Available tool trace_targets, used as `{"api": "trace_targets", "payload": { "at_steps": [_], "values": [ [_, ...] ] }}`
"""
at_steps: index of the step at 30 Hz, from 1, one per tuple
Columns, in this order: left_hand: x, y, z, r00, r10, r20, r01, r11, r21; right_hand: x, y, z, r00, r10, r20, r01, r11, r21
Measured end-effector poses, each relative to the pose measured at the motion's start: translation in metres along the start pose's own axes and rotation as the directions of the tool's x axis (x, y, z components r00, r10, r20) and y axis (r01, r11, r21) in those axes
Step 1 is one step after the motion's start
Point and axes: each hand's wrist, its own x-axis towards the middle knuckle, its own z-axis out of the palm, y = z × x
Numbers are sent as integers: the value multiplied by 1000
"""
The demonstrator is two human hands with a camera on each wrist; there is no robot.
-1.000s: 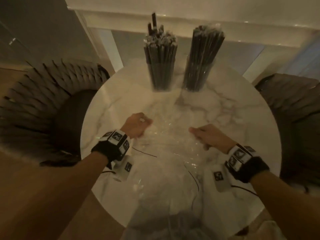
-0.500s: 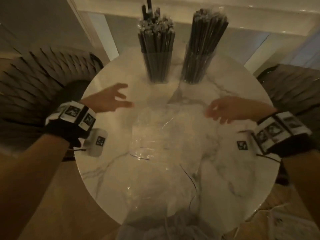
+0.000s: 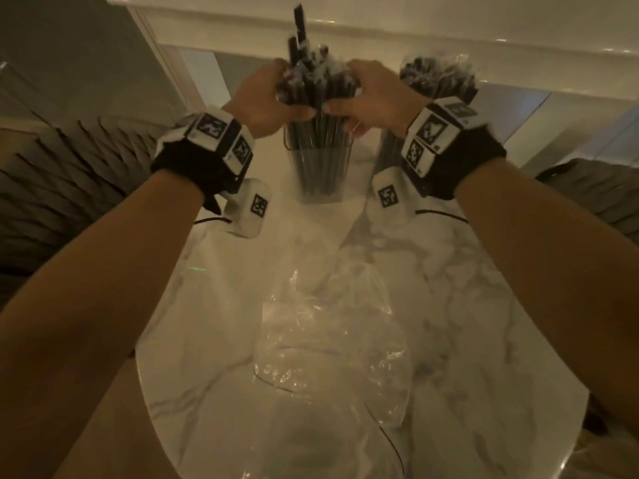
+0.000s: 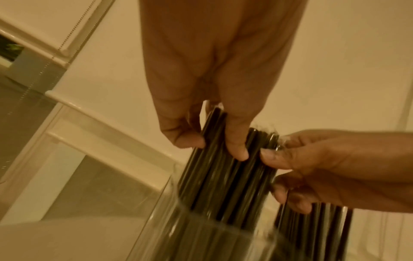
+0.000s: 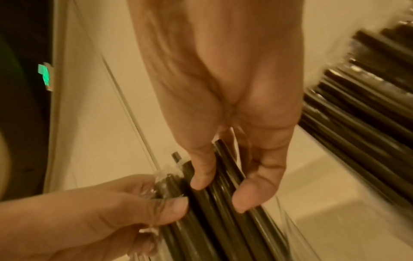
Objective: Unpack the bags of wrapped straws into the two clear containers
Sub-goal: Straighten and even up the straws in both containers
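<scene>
Gripping: both hands wrapped round one bundle of wrapped black straws point(image 3: 316, 88).
Left hand point(image 3: 262, 98): grip closed on the bundle's left side, thumb in front.
Right hand point(image 3: 375, 95): grip closed on its right side.
Left clear container point(image 3: 320, 171): right below both grips, bundle standing in it.
Right clear container point(image 3: 387, 146): just beyond the right grip, packed with straws.
Empty clear bags point(image 3: 328, 344): flat on the marble counter point(image 3: 484, 340), well behind both grips, toward the person.
</scene>
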Motion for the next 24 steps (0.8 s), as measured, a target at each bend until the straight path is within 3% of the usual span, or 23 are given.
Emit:
{"api": "trace_targets", "payload": {
  "at_steps": [4, 8, 11, 15, 19, 24],
  "values": [
    [8, 2, -27, 998, 70, 12, -70, 998, -6, 10, -9, -21, 986, -127, -111, 113, 986, -121],
    [13, 11, -43, 993, 113, 43, -113, 994, -15, 19, -16, -27, 994, -70, -86, 59, 991, -119],
    [2, 8, -43, 992, 126, -27, -128, 960, -249, 13, -14, -30, 998, -58, -23, 55, 993, -102],
    [-16, -8, -30, 991, 70, -113, -119, 849, -514, -3, -6, -31, 999, -30, -17, 31, 999, 20],
    [-16, -24, -11, 995, 16, -102, -56, 912, -406, -8, -1, -26, 999, 8, 42, -8, 1000, 6],
    [-9, -40, -1, 984, 44, -170, -119, 879, -461, -6, 4, -9, 994, 1, 110, 3, 999, -40]
  ]
}}
